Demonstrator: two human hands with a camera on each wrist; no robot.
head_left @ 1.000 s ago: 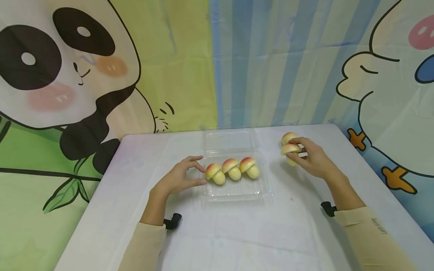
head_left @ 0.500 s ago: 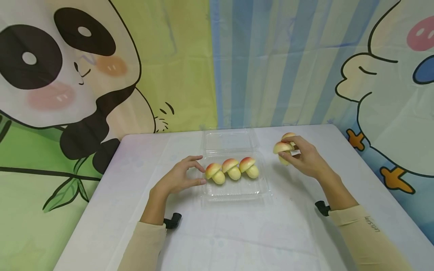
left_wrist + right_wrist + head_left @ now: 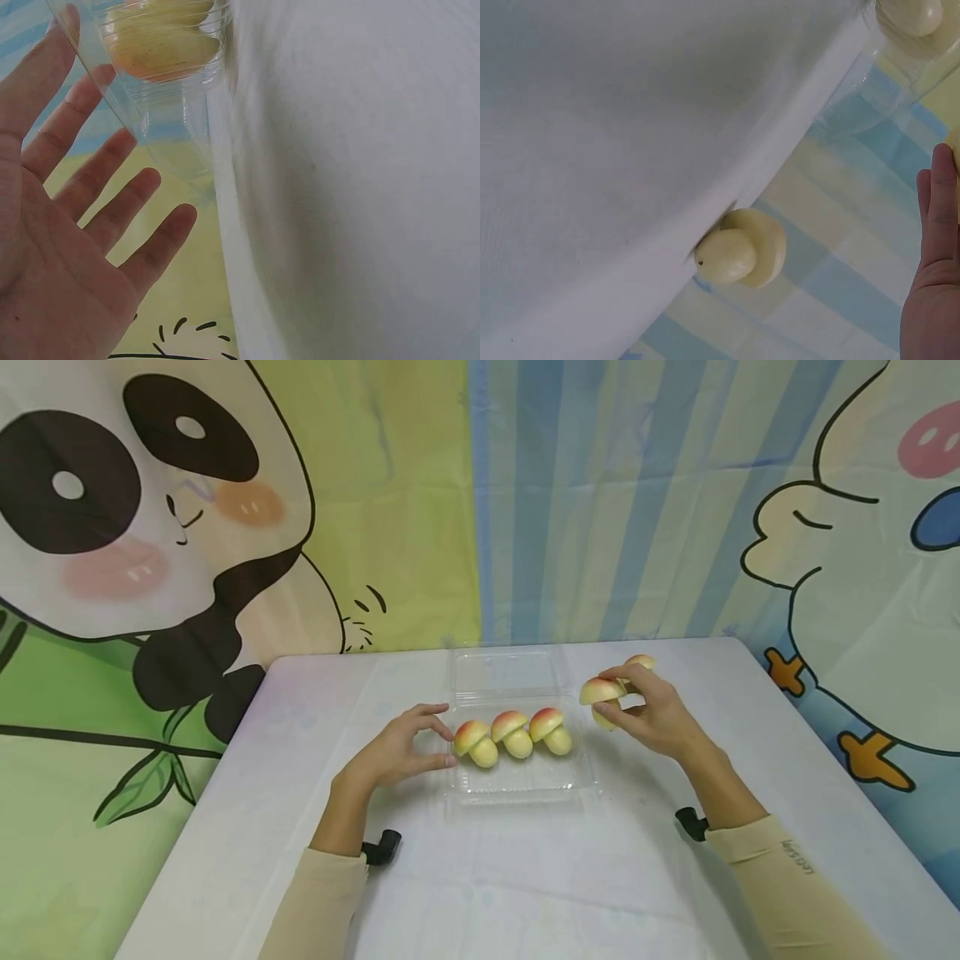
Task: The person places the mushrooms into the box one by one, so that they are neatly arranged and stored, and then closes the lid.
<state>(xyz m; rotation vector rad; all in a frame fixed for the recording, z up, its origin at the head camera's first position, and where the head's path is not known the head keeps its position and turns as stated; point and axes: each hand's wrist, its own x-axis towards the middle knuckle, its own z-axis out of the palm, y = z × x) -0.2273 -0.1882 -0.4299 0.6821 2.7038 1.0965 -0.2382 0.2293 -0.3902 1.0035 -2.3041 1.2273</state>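
A clear plastic box stands mid-table with its lid folded back. Inside it, three yellow toy mushrooms with reddish caps lie in a row: left, middle and right. At the box's left edge is my left hand, its thumb and fingers spread; in the left wrist view the fingertips meet the clear rim. Just right of the box, my right hand pinches another toy mushroom above the table, cap up. The right wrist view shows only a sliver of it.
One more toy mushroom stands on the table behind my right hand, partly hidden in the head view. The white table ends at a cartoon-printed backdrop. A black camera is strapped at each wrist.
My right hand has moved left toward the box with the toy mushroom, away from the one at the back right. My left hand and the three mushrooms in the box have stayed put.
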